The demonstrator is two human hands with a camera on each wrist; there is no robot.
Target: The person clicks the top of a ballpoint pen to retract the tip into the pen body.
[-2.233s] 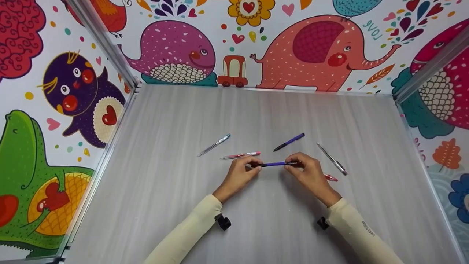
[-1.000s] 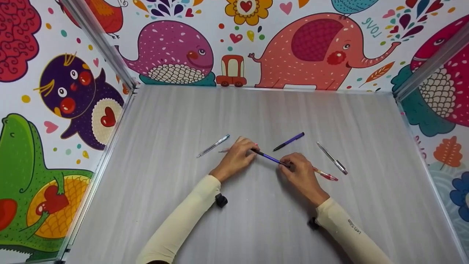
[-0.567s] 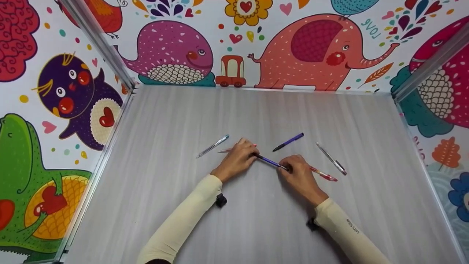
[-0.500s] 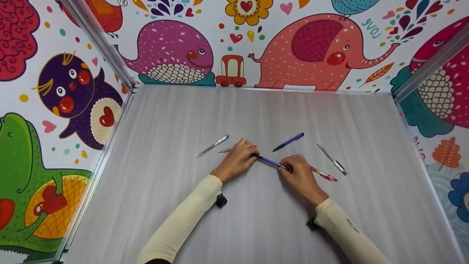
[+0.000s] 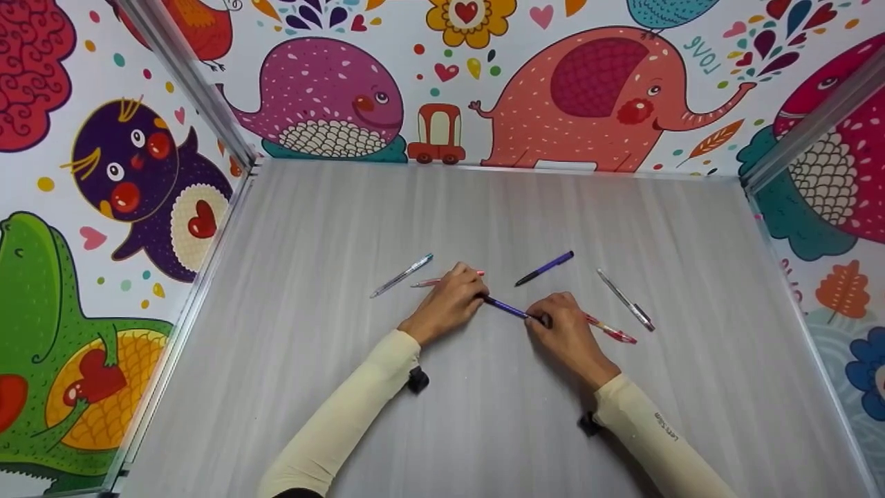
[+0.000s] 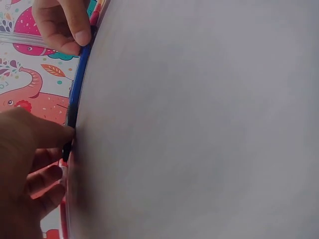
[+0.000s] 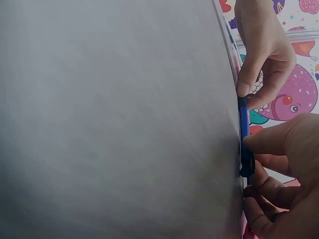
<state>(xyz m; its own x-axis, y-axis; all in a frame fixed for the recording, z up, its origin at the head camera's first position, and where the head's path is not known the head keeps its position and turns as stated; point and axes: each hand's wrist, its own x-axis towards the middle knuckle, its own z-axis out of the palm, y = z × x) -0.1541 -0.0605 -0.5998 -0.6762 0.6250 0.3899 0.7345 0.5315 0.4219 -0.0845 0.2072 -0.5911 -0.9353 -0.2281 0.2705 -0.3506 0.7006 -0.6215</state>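
Observation:
Both hands hold one blue pen (image 5: 505, 306) with dark ends, low over the grey table. My left hand (image 5: 451, 299) pinches its black grip end, plain in the left wrist view, where the thumb presses on the pen. My right hand (image 5: 565, 326) pinches the other end, with the clip (image 7: 252, 162) showing in the right wrist view. The pen slopes down toward the right hand in the head view. A red pen (image 5: 427, 283) lies partly hidden behind the left hand. Another red pen (image 5: 612, 328) sticks out from behind the right hand.
A clear pen with a teal end (image 5: 402, 276) lies at the left. Beyond the hands is a second blue pen (image 5: 545, 268); a clear pen with a black clip (image 5: 625, 299) lies at the right. Printed walls (image 5: 442, 76) border the grey table (image 5: 484, 415).
Since the oldest frame, the left hand has moved up and left over a red pen, and the right slightly left. The held pen went from level to sloping. In the last half second it barely turned.

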